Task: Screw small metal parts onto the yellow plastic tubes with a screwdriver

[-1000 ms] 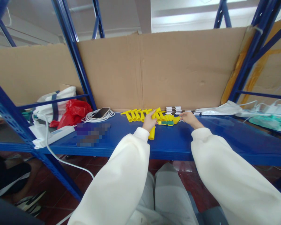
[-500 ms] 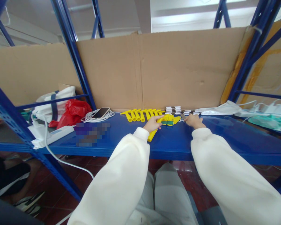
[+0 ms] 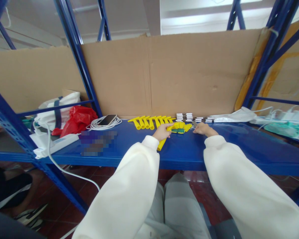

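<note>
My left hand (image 3: 161,132) is closed around a yellow T-shaped plastic piece (image 3: 161,145), its tube end pointing down toward the shelf's front edge. Just right of those fingers lie a green-and-yellow object (image 3: 177,130) and several smaller yellow parts (image 3: 188,127). My right hand (image 3: 203,129) has its fingers pinched together low over the shelf, beside small shiny bits (image 3: 192,126) too small to name. Whatever is between those fingertips is hidden. Behind my left hand, several more yellow T-shaped pieces (image 3: 145,122) lie in a row.
White-and-dark bundles (image 3: 184,117) are stacked against the cardboard wall (image 3: 194,73). On the left of the blue shelf (image 3: 129,146) lie a phone (image 3: 108,119) on a coiled white cable, a red bag (image 3: 79,118) and a power strip (image 3: 59,143). Blue posts stand at both sides.
My right hand has shifted slightly left, toward the small shiny bits. My left hand has stayed nearly in place on the yellow T-shaped piece.
</note>
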Demonstrator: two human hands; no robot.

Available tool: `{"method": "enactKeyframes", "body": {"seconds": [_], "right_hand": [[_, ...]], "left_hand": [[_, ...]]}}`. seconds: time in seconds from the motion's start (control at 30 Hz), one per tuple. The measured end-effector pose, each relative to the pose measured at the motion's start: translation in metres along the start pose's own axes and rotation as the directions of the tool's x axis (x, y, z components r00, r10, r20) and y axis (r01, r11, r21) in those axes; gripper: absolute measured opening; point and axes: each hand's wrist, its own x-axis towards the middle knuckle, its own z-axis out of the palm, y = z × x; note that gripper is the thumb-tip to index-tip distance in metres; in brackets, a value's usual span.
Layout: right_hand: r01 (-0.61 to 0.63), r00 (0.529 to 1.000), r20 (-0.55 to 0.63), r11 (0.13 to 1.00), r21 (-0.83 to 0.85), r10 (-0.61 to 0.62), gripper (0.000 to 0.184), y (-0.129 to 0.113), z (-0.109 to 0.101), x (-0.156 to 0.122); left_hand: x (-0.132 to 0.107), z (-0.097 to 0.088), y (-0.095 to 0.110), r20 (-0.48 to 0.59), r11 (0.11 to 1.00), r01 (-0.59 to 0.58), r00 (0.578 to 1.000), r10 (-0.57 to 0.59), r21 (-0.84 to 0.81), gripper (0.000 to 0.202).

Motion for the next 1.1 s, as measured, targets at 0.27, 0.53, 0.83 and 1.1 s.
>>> {"method": "enactKeyframes", "body": {"seconds": [0.27, 0.53, 0.83, 1.1], "right_hand": [[0.12, 0.991, -0.038, 0.696, 0.708, -0.131, 0.021, -0.038, -0.012, -0.028], [0.175, 0.942, 0.034, 0.573, 0.801, -0.335, 0.014, -0.061, -0.011, -0.045], [0.197, 0.939, 0.058, 0.668, 0.718, -0.34, 0.009, -0.06, -0.005, -0.037], [0.187, 0.938, 0.094, 0.714, 0.674, -0.334, 0.006, -0.061, -0.006, -0.04]], "left_hand": [[0.001, 0.008, 0.003, -0.019, 0.961, -0.212, 0.976, 0.219, 0.179, 0.055], [-0.001, 0.016, 0.008, 0.064, 0.852, -0.3, 0.951, 0.303, 0.428, 0.059], [-0.002, 0.018, 0.01, 0.196, 0.66, -0.338, 0.939, 0.281, 0.671, 0.062], [0.0, 0.018, 0.007, 0.199, 0.649, -0.34, 0.938, 0.283, 0.68, 0.063]]}}
